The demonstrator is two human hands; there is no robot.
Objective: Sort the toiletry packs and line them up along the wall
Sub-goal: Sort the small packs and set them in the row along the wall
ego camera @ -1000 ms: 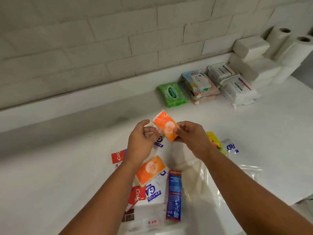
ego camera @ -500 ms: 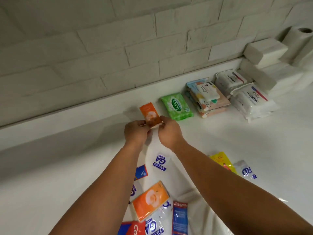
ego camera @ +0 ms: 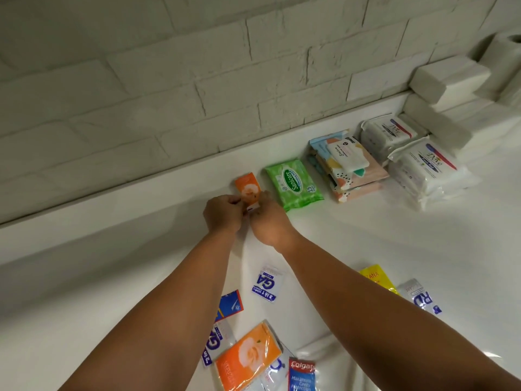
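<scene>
Your left hand [ego camera: 224,214] is up by the wall [ego camera: 169,80], fingers curled, pinching the near left corner of the small orange pack [ego camera: 247,189]. Back toward you from that hand, a blue sachet [ego camera: 230,304] lies beside your left forearm, and nearer still there's a bigger orange pack [ego camera: 248,356]. The small pack sits between both hands, its far end pointing at the ledge under the wall; whether it's resting on the counter [ego camera: 84,277] yet, you can't tell. A white GA sachet [ego camera: 266,283] lies between your forearms. Your right hand [ego camera: 267,221] has its fingertips pinched on the pack's near right corner, knuckles almost touching the left. Just right of that hand lies the green Sanicare pack [ego camera: 294,184], flat along the wall. A Colgate box [ego camera: 301,375] sits under your right forearm. Further right come the patterned pack stack [ego camera: 352,170], a yellow sachet [ego camera: 376,277] beyond your right arm, the Dove packs [ego camera: 423,170], then white tissue blocks [ego camera: 448,77] and a paper roll [ego camera: 507,49].
</scene>
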